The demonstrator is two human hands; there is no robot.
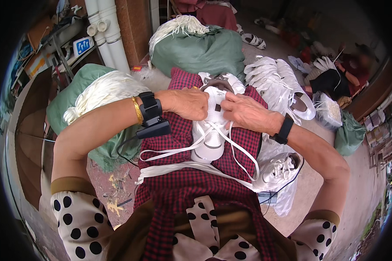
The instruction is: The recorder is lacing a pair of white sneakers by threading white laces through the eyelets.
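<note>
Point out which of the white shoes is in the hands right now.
The white shoe on the checked lap cloth, gripped by the left hand and right hand, laces trailing. The other shoes lie on the ground to the right, untouched.

Informal shoe-finishing yard: green sacks (200, 50) of white laces, with white shoe uppers (276, 80) heaped just right on bare concrete.

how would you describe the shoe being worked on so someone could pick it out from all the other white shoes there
Start at the red-and-black checked cloth over the person's lap. On it lies one white sneaker, toe toward the person, with the left hand and right hand at its tongue. Unlike the stacked shoes beyond and the laced sneaker beside the right forearm, its long white laces trail loose across the cloth.
</note>
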